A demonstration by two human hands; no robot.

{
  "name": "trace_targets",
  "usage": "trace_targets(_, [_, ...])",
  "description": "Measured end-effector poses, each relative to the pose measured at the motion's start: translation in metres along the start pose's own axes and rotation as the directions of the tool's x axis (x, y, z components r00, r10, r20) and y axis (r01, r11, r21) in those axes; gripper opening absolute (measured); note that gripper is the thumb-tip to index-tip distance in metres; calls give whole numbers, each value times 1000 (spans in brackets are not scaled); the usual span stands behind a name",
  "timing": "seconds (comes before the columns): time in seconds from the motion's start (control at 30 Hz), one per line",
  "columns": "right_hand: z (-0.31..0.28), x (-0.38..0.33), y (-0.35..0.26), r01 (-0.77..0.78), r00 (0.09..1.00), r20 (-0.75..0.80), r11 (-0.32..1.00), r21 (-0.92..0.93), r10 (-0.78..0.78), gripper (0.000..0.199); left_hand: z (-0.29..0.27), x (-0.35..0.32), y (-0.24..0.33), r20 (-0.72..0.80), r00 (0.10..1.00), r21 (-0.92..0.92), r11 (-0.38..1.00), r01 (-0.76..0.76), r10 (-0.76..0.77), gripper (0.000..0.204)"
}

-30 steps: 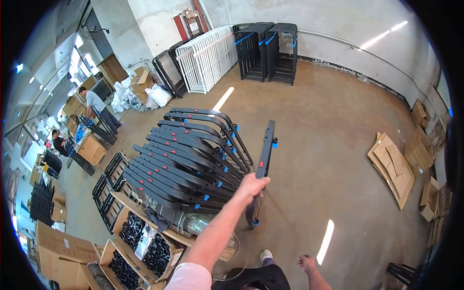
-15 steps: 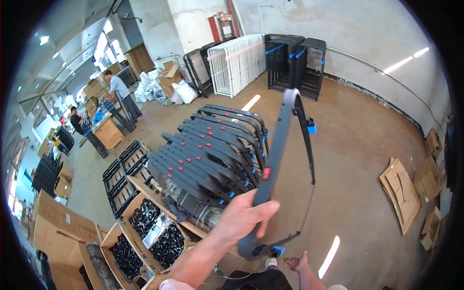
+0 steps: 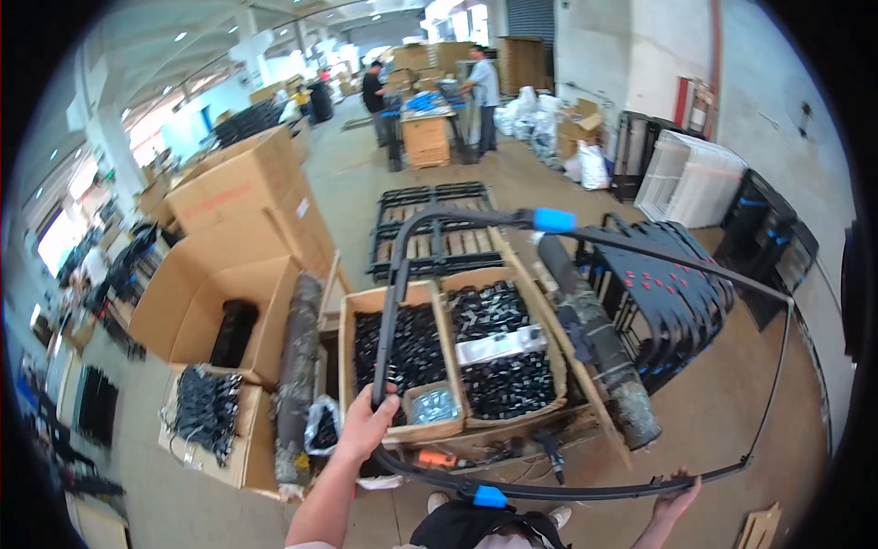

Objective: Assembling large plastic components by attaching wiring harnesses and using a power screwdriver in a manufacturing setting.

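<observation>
A large black tubular frame (image 3: 391,311) with rounded corners spans the view in front of me. My left hand (image 3: 368,426) is closed round its left bar, near the lower corner. At the lower right, my right hand (image 3: 677,499) grips the near bar, fingertips showing above it. One blue piece (image 3: 554,220) sits on the far bar and another blue piece (image 3: 489,496) on the near bar. Behind the frame, small black parts (image 3: 501,389) fill open cartons, with a small box of clear bits (image 3: 433,405) in the left one.
Black frames with red marks (image 3: 663,284) stand stacked on the right, beside a wrapped roll (image 3: 604,339). Large cardboard boxes (image 3: 265,197) rise on the left. A power tool (image 3: 551,455) lies near the cartons. Two people (image 3: 480,91) work at a far table.
My view has swung left, towards the cartons. The frame has turned from upright to lying wide across the view. My right hand, empty before, now holds its near bar.
</observation>
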State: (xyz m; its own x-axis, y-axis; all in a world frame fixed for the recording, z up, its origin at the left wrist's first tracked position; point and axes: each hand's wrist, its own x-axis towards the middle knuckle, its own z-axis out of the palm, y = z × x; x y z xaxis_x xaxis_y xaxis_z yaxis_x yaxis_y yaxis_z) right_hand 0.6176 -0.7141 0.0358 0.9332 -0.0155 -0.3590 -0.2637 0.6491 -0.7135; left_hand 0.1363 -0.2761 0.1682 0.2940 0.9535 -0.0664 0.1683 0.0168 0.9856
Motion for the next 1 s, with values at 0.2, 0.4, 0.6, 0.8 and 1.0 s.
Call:
trace_targets(0.2, [101,-37,32,137,989,110,914,-382,-102,34,-174,13,-157,-479,853,112,949,294,-208,43])
trace_targets(0.4, [164,-84,102,112,944,310,781,-614,109,29,-272,-12,-219,-574,725,129,832,539,-381,43])
trace_targets(0.6, [181,-91,144,28,936,292,787,-616,195,23,-293,-7,-229,-610,720,251,781,572,-331,39])
trace_targets(0.8, [112,-34,167,-85,915,179,607,-790,361,16,-262,-20,-221,-610,792,677,528,513,13,38])
trace_targets(1.0, [46,1,216,-259,794,157,561,-786,587,19,-272,-31,-284,-555,783,771,527,359,280,33])
